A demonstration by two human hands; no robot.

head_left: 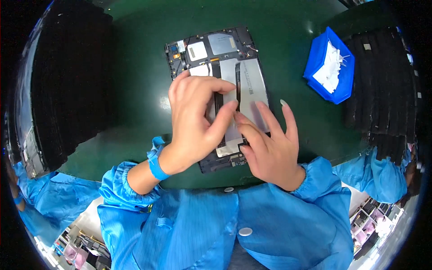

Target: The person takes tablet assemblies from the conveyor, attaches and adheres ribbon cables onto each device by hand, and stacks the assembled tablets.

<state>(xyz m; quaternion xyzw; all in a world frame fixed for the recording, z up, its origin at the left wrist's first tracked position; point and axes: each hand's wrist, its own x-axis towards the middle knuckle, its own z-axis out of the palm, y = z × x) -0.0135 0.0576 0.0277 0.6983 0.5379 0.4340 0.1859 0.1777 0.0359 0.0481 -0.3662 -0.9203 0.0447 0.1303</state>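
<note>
One head-worn fisheye view looks steeply down from close above the left hand (198, 121) and right hand (270, 148), both centred; forearms enter from below.

An opened tablet chassis with bare silver plates (225, 63) lies on the dark green rubber mat (135, 90) straight before me, under my left hand (195, 121) and right hand (270, 148). A blue plastic bin (317, 58) of white slips (330, 67) sits to its right. Stacks of black flat trays (72, 85) stand far left and far right.
</note>
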